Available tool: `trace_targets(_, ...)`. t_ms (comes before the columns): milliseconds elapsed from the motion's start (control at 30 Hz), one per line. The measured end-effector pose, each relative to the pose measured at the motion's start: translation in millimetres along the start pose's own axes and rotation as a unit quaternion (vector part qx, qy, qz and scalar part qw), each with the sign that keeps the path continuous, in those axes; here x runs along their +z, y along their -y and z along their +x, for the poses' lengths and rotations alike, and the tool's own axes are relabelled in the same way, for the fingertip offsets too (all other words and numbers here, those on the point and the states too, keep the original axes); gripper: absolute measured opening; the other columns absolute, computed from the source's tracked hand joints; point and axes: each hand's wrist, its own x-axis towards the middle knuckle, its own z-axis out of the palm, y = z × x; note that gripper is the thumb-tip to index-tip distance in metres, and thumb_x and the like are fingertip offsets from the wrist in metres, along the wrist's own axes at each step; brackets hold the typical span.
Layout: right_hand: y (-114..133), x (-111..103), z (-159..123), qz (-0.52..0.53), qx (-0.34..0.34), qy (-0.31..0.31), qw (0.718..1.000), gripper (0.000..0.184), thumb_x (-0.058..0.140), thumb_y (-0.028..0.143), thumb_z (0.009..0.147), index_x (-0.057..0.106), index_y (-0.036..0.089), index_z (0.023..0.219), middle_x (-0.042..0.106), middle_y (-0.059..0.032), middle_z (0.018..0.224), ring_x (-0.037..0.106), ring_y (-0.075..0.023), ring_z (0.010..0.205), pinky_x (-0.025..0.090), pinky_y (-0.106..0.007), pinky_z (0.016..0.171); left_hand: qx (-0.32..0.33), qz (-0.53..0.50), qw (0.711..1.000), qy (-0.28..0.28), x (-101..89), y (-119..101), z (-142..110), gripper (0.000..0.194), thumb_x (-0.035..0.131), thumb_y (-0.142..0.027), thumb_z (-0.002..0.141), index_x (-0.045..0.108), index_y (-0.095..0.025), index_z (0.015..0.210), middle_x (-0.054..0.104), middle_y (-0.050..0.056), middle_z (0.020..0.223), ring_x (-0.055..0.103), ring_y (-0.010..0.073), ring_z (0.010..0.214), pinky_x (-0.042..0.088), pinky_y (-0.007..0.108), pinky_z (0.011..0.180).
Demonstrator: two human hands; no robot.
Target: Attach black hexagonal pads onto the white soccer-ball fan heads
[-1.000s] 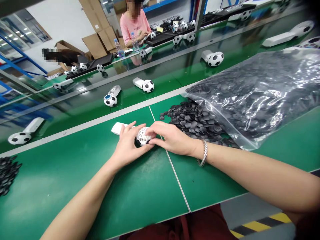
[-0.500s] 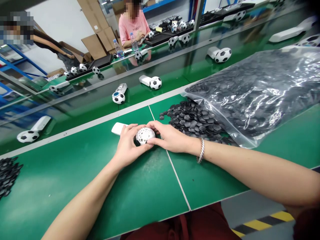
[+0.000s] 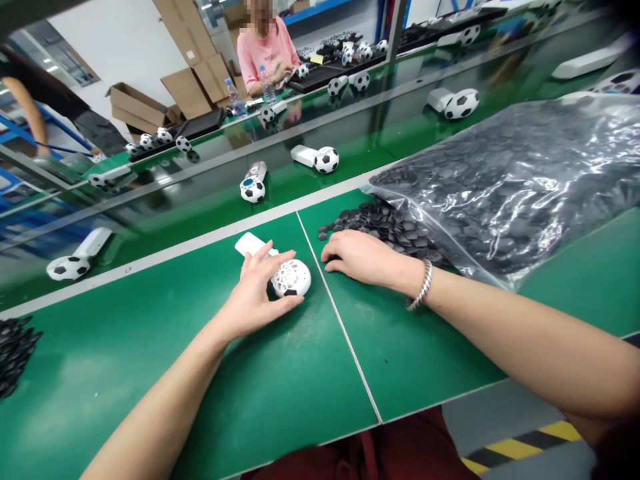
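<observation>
A white hand-held fan (image 3: 291, 278) with a round, ball-shaped grille head lies on the green table (image 3: 150, 373), its white handle pointing away to the upper left. My left hand (image 3: 253, 297) is wrapped around the fan's head and holds it. My right hand (image 3: 360, 257) lies palm down just right of the fan, off it, with its fingertips at the near edge of a loose pile of small black hexagonal pieces (image 3: 385, 223). I cannot tell whether its fingers pinch a piece.
A big clear plastic bag (image 3: 520, 180) full of black pieces lies at the right. More black pieces (image 3: 13, 350) sit at the left edge. Football-patterned fans (image 3: 326, 160) ride the conveyor belt beyond. A person in pink (image 3: 267, 50) works across; another person's arm (image 3: 27, 107) at far left.
My right hand has let go of the fan's head and moved right to the black pieces. My left hand still holds the fan. The fans on the belt have drifted right.
</observation>
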Motion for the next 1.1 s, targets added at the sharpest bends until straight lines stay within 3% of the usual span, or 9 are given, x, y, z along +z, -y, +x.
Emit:
trace_targets(100,4,-3,-2,-0.010,0.011,0.014,1.000,0.011,0.066,0.022,0.075,0.068,0.017,0.085,0.063,-0.0088,0.089,0.059,-0.0234,0.085,0.044,-0.031,0.069,-0.011,-0.025,0.999,-0.037,6.8,-5,-3,0.059,0.062,-0.041,0.072,0.041,-0.022,0.125,0.036,0.008,0.139,0.010,0.0279,0.136,0.019,0.051,0.107)
trace_targets(200,5,-5,-4,-0.015,0.020,0.026,0.999,0.008,0.064,0.018,0.076,0.067,0.016,0.083,0.064,-0.0090,0.088,0.059,-0.0233,0.082,0.043,-0.031,0.066,-0.012,-0.035,0.996,-0.075,13.5,-6,-3,0.056,0.063,-0.043,0.071,0.044,-0.020,0.120,0.038,0.009,0.137,0.012,0.0275,0.135,0.019,0.051,0.108)
trace_targets(433,1,-1,-1,0.039,0.010,0.016,0.999,0.006,0.063,0.013,0.074,0.062,0.017,0.079,0.064,-0.0037,0.080,0.058,-0.0179,0.074,0.041,-0.026,0.061,0.026,-0.072,0.997,-0.033,8.5,-3,-3,0.049,0.059,-0.021,0.069,0.045,-0.022,0.115,0.036,0.006,0.139,0.011,0.0262,0.136,0.018,0.051,0.109)
trace_targets(700,8,-6,-2,0.148,-0.103,-0.010,0.984,0.010,0.055,0.011,0.080,0.062,0.017,0.077,0.060,-0.0004,0.076,0.054,-0.0129,0.072,0.041,-0.024,0.069,0.061,-0.106,0.992,-0.030,7.1,2,-1,0.039,0.064,-0.022,0.067,0.051,-0.022,0.103,0.040,0.006,0.136,0.017,0.0261,0.135,0.019,0.050,0.109)
trace_targets(900,22,-12,-7,0.246,-0.122,-0.006,0.961,0.014,0.053,0.010,0.082,0.061,0.015,0.092,0.062,-0.0032,0.092,0.056,-0.0128,0.083,0.041,-0.024,0.076,0.071,-0.105,0.992,-0.022,7.1,3,-1,0.042,0.063,-0.019,0.067,0.051,-0.023,0.106,0.039,0.005,0.136,0.017,0.0250,0.135,0.019,0.050,0.109)
trace_targets(1100,28,-8,-9,0.273,-0.144,0.010,0.951,0.008,0.054,0.010,0.081,0.060,0.015,0.083,0.062,-0.0010,0.082,0.056,-0.0118,0.077,0.041,-0.023,0.073,0.068,-0.100,0.993,-0.016,5.9,1,-1,0.043,0.063,-0.021,0.068,0.050,-0.023,0.109,0.037,0.005,0.137,0.017,0.0252,0.135,0.018,0.051,0.109)
